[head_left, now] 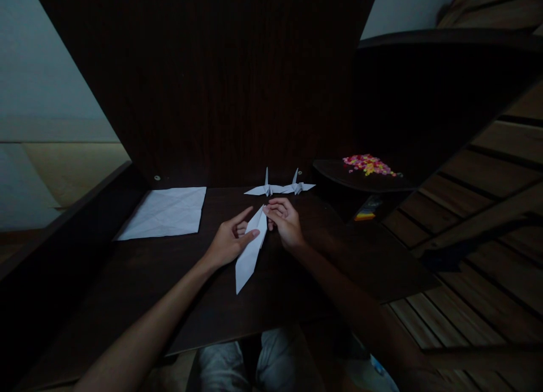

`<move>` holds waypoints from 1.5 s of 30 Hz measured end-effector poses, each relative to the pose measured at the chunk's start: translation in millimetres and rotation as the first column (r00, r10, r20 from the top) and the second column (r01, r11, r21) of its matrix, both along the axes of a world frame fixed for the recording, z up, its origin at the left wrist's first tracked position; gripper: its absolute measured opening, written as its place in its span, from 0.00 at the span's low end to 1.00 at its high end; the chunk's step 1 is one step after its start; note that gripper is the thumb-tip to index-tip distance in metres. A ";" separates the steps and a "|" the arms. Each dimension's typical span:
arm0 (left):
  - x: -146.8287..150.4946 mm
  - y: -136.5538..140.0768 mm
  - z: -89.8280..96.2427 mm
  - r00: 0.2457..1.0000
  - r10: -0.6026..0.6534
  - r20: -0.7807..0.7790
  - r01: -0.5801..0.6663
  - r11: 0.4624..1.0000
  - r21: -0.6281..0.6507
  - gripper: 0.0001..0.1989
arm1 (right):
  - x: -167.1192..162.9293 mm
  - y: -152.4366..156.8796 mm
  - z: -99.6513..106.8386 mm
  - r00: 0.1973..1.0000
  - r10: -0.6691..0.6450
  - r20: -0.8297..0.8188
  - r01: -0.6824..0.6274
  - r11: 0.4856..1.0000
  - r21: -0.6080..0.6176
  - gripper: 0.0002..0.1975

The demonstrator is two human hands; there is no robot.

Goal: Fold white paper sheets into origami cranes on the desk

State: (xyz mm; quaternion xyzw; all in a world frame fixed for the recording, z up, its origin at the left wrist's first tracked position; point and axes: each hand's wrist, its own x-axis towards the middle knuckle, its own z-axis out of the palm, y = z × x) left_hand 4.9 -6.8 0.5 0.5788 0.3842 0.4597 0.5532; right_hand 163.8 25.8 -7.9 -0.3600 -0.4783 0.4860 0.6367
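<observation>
A white folded paper [248, 262], long and pointed at its near end, is held at a slant over the dark desk. My left hand [231, 240] grips its middle, thumb on top and the index finger stretched out past the paper's left edge. At the far tip, my right hand [285, 221] pinches the paper between thumb and fingers. Just beyond my hands stand two white origami cranes [267, 189], side by side with their wings touching or overlapping. The underside of the folded paper is hidden.
A creased white paper sheet [165, 214] lies flat at the desk's left. Small pink, red and yellow pieces [370, 164] are heaped on a curved corner shelf [339, 174] at the right. Below it is a yellow-edged item [365, 215]. A dark upright panel [237, 86] bounds the desk's back.
</observation>
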 end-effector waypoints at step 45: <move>-7.5 4.0 4.4 0.938 -0.016 0.347 0.062 0.991 -0.121 0.29 | 14.0 -5.2 6.0 0.933 0.280 0.227 -0.302 0.951 0.068 0.11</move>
